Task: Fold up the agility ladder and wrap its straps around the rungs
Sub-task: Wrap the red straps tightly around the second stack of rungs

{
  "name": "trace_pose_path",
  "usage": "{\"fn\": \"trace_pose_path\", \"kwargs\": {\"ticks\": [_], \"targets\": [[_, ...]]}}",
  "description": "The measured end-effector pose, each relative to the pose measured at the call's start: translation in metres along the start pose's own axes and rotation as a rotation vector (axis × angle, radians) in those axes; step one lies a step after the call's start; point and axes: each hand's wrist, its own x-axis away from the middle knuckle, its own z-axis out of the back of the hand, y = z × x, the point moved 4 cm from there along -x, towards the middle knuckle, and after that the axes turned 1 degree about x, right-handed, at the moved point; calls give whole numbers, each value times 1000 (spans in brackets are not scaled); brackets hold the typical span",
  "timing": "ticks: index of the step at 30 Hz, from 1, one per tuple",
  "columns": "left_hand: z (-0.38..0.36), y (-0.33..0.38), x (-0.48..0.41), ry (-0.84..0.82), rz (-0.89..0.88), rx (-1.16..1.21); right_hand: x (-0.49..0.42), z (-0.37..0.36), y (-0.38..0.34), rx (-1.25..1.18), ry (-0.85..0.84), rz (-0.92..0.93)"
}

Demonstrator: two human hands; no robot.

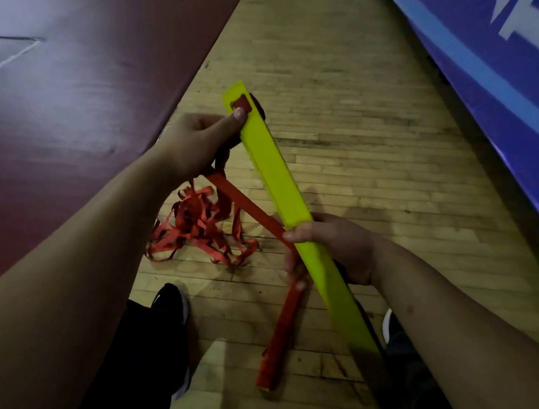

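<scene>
A stack of flat yellow rungs (277, 176) runs diagonally from upper left to lower right above the floor. My left hand (199, 137) grips its far end, thumb pressed beside the red strap slot. My right hand (332, 244) holds the stack near the middle, fingers pinching a taut red strap (245, 205) that crosses under the rungs from my left hand. A tangled heap of loose red strap (198, 227) lies on the floor below. A second, strap-wound piece (278, 337) hangs down from my right hand.
Pale wooden floorboards (350, 107) lie underfoot. A dark red mat (78, 76) covers the left side and a blue banner (505, 61) slants along the right. My black shoes (170, 306) stand at the bottom, one on each side of the rungs.
</scene>
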Motion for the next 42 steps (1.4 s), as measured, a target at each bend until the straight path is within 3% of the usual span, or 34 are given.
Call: {"fn": "trace_pose_path", "kwargs": {"ticks": [3, 10, 13, 18, 22, 25, 31, 39, 42], "targets": [[4, -7, 0, 46, 46, -185, -1, 5, 0, 107, 133, 13], [6, -16, -6, 62, 53, -335, -6, 10, -2, 318, 370, 51], [4, -15, -10, 75, 61, -279, -8, 7, -4, 403, 471, 70], [-5, -11, -9, 133, 159, 23, -12, 6, -4, 510, 600, 105], [-6, -12, -9, 255, 71, -63, -16, 8, -3, 614, 676, 109], [-7, -15, -12, 204, 32, -28, -15, 6, -4, 620, 656, 114], [-4, -7, -9, 128, -22, 114, -13, 4, 1, 390, 506, 83], [-13, -7, -9, 128, -27, 122, -9, 1, 8, 429, 462, 46], [-10, -10, -12, 153, -35, 170, -6, -1, 2, 251, 377, 26]]}}
